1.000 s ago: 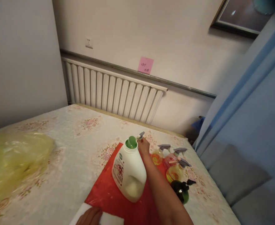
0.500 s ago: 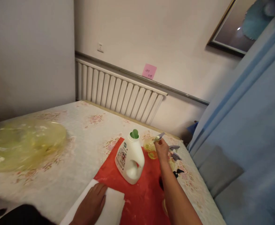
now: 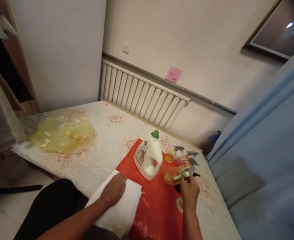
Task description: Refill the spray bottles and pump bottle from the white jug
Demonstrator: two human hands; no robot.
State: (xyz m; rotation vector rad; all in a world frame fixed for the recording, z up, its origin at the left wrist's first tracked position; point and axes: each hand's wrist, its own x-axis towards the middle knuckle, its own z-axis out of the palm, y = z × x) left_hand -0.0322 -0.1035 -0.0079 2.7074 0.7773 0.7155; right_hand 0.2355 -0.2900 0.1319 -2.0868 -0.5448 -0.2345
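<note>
My right hand (image 3: 190,190) grips a clear spray bottle (image 3: 170,175) near its trigger head. The bottle is tilted, base towards the left, with a little yellow liquid inside. My left hand (image 3: 114,188) lies flat on a folded white cloth (image 3: 128,208), fingers stretched out. Between the hands, a white detergent jug (image 3: 152,156) with a green spout stands upright on a red sheet (image 3: 153,206). Behind my right hand stand several more spray bottles (image 3: 170,156) with grey trigger heads. A small round pale lid or jar (image 3: 179,205) sits beside my right wrist.
The flowered tablecloth (image 3: 106,133) covers the table. A puffed yellow plastic bag (image 3: 63,131) lies at the left. Beyond the far edge are a white radiator (image 3: 141,93) and the wall; a blue curtain (image 3: 259,160) hangs along the right side.
My right hand has brought the spray bottle nearer to me from the back of the red sheet and tilted it. My left hand stays on the cloth. The view has turned leftward.
</note>
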